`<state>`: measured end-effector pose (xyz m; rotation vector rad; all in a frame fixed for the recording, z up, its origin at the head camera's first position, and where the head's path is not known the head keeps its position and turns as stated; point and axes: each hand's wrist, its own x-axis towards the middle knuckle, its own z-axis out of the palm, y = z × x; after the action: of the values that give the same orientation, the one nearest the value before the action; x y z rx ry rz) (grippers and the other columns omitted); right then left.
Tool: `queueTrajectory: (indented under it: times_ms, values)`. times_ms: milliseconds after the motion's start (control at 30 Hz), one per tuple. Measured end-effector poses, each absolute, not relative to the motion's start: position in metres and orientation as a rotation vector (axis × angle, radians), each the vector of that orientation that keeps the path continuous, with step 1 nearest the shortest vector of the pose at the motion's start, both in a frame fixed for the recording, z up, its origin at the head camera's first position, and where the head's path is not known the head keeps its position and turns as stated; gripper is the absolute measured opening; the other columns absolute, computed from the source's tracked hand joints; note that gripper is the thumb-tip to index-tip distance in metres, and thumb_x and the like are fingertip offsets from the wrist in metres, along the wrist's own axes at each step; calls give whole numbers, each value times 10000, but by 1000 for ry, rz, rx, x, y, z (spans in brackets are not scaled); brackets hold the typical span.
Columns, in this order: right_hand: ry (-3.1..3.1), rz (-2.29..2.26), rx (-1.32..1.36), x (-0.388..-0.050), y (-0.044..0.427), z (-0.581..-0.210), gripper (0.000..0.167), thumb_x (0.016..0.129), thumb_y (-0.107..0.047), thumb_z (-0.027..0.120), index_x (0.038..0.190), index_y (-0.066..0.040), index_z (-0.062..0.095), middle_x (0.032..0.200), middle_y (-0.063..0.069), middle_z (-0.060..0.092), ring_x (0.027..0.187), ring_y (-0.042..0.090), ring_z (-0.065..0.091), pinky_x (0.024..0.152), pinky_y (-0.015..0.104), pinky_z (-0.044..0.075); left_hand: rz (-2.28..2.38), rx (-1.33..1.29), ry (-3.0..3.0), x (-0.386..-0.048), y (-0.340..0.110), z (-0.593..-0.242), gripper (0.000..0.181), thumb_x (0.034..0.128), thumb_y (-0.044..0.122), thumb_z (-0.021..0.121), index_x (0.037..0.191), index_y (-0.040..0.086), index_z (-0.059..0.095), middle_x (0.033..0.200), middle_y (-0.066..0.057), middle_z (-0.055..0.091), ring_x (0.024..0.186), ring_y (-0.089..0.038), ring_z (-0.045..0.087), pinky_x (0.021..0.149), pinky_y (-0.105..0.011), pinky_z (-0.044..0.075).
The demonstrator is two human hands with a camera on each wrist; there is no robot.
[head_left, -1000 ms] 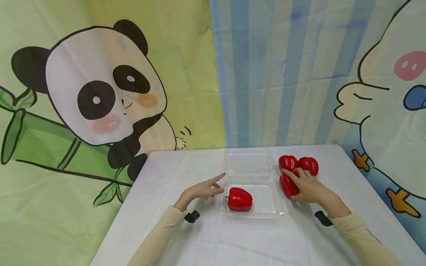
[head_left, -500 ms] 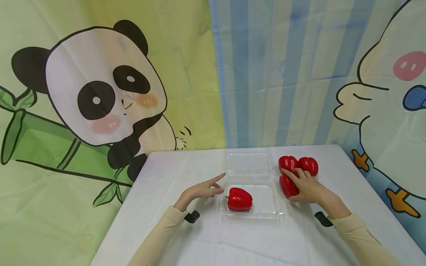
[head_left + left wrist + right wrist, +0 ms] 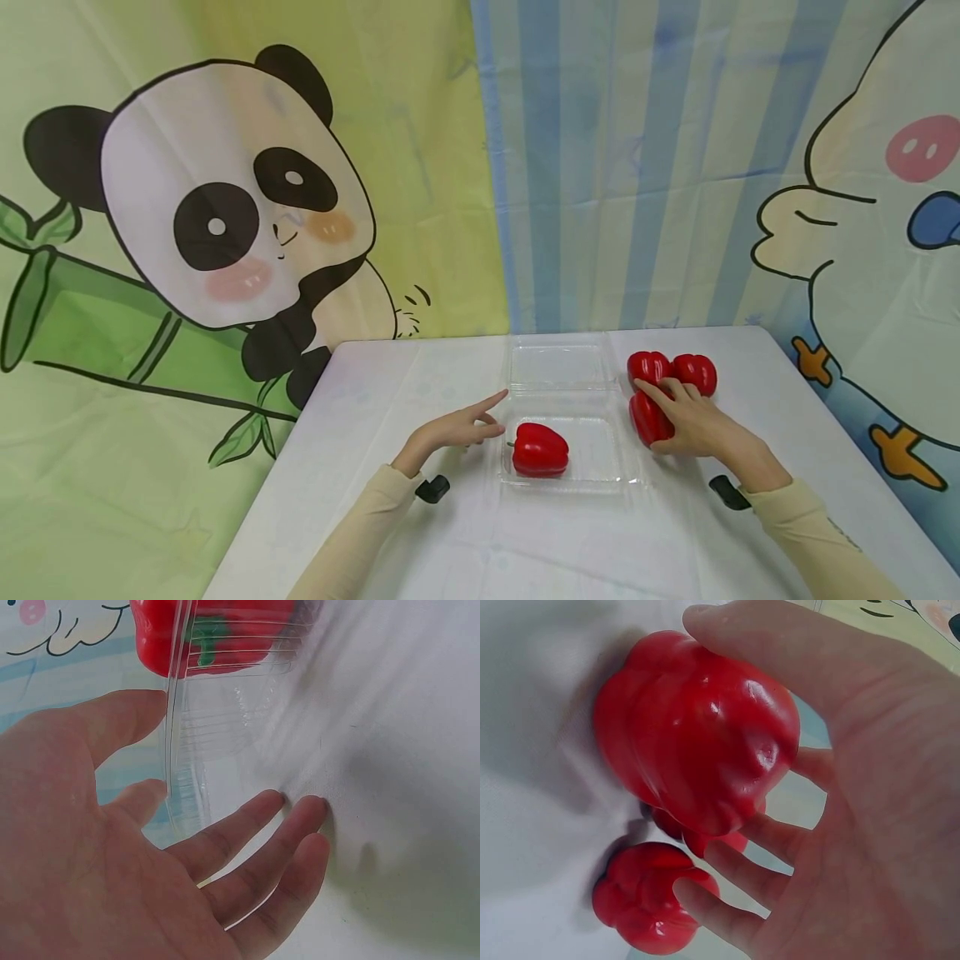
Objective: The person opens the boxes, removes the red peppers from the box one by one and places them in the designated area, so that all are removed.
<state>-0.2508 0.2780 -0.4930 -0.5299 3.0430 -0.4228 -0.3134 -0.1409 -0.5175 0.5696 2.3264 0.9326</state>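
A red bell pepper [image 3: 541,450] with a green stem lies in the left part of a clear plastic clamshell box [image 3: 600,482], whose lid is folded back. At the box's left edge is my left hand [image 3: 450,429], index finger extended. In the left wrist view its thumb and index tip [image 3: 154,796] appear at the rim, and the other fingertips reach the tabletop. To the right of the box, my right hand [image 3: 693,423] holds a second red bell pepper [image 3: 697,735] between thumb and fingers. That pepper sits on the table, partly covered by the hand in the head view.
Two more red bell peppers, a left one [image 3: 649,367] and a right one [image 3: 697,373], lie just behind the held one. The clear lid [image 3: 558,365] lies flat behind the box. A white tabletop [image 3: 570,542] carries everything, with printed curtains [image 3: 585,167] behind.
Hardly anything differs. My right thumb has shifted slightly against the pepper; the left hand and the box look the same.
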Motion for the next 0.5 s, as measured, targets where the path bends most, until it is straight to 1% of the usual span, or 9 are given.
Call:
queueTrajectory:
  times_ms: [300,500]
  values:
    - [3040,-412,-542,-251,278,-492,1125,604,-247,954,1527,-140,321,1431,275,387,1298,528,344,821,624,554,943,573,2320,-312,-141,-516,752,996,443,578,1615,363,159,1444,-160,533,1065,-241,639,832,-420,553]
    - [3034,-411,-554,-250,278,-489,1122,614,-248,951,1530,-140,313,1447,280,376,1308,534,328,837,642,541,938,572,2327,-311,-141,-515,753,995,447,578,1615,361,161,1444,-157,535,1088,-247,637,843,-430,554]
